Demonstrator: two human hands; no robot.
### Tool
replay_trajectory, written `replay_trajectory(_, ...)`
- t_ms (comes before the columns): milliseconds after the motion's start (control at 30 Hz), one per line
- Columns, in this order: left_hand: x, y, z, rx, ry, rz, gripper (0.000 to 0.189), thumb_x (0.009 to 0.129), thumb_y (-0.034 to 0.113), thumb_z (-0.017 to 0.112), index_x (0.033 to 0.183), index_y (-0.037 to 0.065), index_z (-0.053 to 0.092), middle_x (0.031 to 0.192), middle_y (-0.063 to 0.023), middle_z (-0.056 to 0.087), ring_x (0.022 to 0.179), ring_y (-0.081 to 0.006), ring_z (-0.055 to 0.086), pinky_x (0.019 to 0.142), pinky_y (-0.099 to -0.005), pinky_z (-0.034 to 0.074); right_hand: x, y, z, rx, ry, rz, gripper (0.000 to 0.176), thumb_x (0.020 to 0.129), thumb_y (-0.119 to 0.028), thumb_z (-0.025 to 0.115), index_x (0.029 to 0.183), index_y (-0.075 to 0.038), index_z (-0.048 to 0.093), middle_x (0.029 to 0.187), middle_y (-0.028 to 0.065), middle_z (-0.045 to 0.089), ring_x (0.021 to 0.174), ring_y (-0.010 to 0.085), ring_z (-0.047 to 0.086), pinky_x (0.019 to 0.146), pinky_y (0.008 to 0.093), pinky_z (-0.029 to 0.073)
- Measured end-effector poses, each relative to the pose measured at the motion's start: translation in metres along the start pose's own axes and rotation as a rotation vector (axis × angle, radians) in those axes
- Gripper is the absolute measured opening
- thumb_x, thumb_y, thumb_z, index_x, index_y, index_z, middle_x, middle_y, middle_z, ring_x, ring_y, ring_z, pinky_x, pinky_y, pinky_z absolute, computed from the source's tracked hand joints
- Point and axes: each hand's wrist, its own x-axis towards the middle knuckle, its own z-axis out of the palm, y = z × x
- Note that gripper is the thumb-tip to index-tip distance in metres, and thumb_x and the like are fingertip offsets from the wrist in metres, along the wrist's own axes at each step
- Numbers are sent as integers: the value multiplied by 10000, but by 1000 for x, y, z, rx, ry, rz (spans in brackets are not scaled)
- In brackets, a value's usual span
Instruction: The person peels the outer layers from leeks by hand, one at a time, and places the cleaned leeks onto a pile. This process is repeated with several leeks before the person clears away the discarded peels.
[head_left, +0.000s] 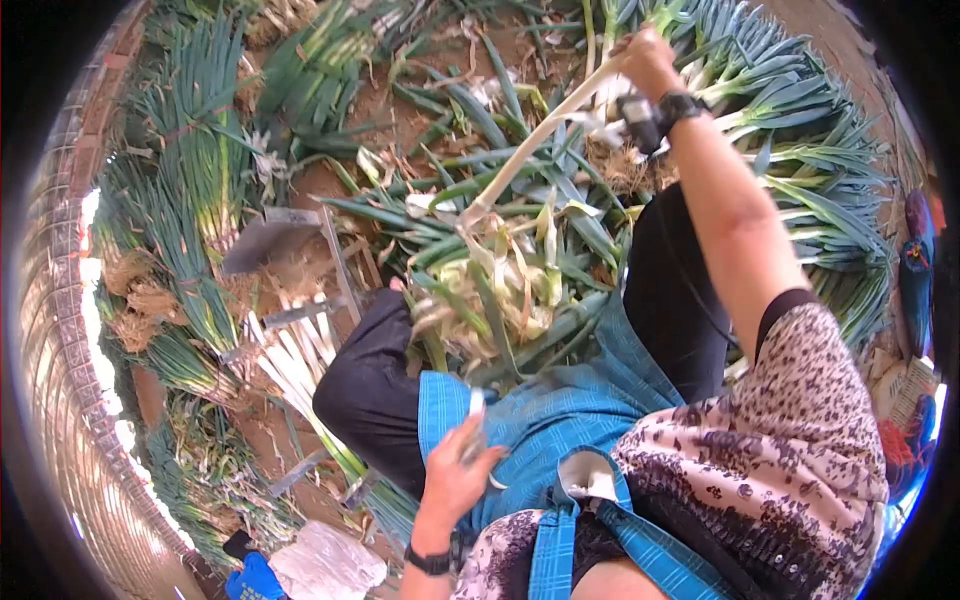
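My right hand (645,60), stretched out to the upper right, is closed around the green end of a long green onion (545,130). Its white stalk slants down and left toward the heap of loose peelings (500,290) between my knees. Close to my lap, my left hand (460,470) has its fingers curled. A pale strip shows at its fingertips, slightly blurred, and I cannot make out what it is. A blue checked apron (560,410) covers my lap. Beyond my right hand lie peeled green onions (800,180), fanned out with leaves facing outward.
Tied bunches of unpeeled green onions (205,150) with roots lie at the left. A metal frame with a grey plate (275,240) stands near my left knee, beside several white stalks (295,350). A white bag (325,565) and blue cloth (255,580) lie at bottom left.
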Motion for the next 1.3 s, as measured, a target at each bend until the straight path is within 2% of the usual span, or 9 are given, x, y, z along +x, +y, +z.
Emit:
replay_trajectory(133, 132, 11, 32, 497, 317, 478, 587, 745, 255, 768, 1191, -60, 551, 1093, -199, 617, 975, -263, 599, 807, -352, 490, -63, -5, 43, 165, 191, -121, 310, 939, -364, 528, 910, -60, 472, 652, 85, 498, 511, 230, 488, 490, 394, 444)
replay_trajectory(333, 296, 40, 112, -582, 330, 112, 820, 759, 586, 679, 1236, -24, 410, 1060, -125, 599, 777, -207, 590, 609, -280, 468, -123, -12, 29, 350, -8, -73, 238, 942, -336, 530, 970, -117, 439, 636, 41, 458, 445, 164, 436, 405, 353, 411)
replay_trajectory(533, 304, 36, 119, -1541, 44, -295, 362, 943, 437, 498, 804, 102, 501, 622, 12, 418, 486, -90, 361, 425, -235, 281, -132, -11, 26, 185, -24, -66, 251, 940, -337, 535, 922, -93, 477, 625, 52, 482, 423, 170, 439, 387, 340, 388)
replay_trajectory(733, 236, -98, 68, -1462, 508, -717, 229, 883, 197, 508, 692, 135, 397, 556, 26, 334, 404, -102, 268, 355, -248, 222, -100, -18, 25, 110, -51, -74, 250, 950, -331, 516, 922, -85, 476, 642, 69, 496, 433, 160, 442, 399, 317, 378)
replay_trajectory(867, 203, -163, 37, -514, 840, -655, 348, 783, 333, 722, 718, 58, 520, 601, -44, 535, 482, -146, 504, 422, -283, 387, -73, -30, 19, 126, -172, 53, 276, 962, -349, 480, 916, -79, 449, 683, 57, 418, 497, 160, 387, 480, 338, 382)
replay_trajectory(933, 216, -152, 32, -271, 717, -110, 401, 795, 284, 726, 969, -56, 602, 682, -67, 633, 587, -165, 588, 849, -318, 476, -71, -30, 17, 98, -169, 72, 275, 960, -346, 482, 916, -78, 443, 692, 57, 402, 507, 166, 373, 487, 337, 369)
replay_trajectory(1067, 225, -49, 48, -44, 209, 492, 442, 793, 297, 737, 1043, -26, 568, 798, -107, 658, 765, -184, 629, 890, -313, 457, -65, -35, 7, 68, -278, 157, 280, 977, -290, 449, 929, -14, 445, 709, 48, 418, 555, 147, 385, 516, 285, 368)
replay_trajectory(1167, 195, -22, 52, -192, -406, -31, 428, 826, 292, 704, 1068, -22, 543, 869, -111, 655, 813, -192, 628, 763, -299, 490, -48, -39, -10, 27, -280, 202, 281, 980, -282, 431, 903, -12, 440, 707, 47, 405, 547, 136, 376, 526, 276, 380)
replay_trajectory(1300, 127, -17, 63, -622, -385, -61, 222, 949, 229, 526, 1019, 19, 530, 711, 2, 533, 603, -64, 459, 518, -223, 369, -40, -40, -36, -8, -146, 366, 238, 943, -255, 462, 838, -60, 374, 693, 72, 381, 545, 166, 367, 508, 325, 360)
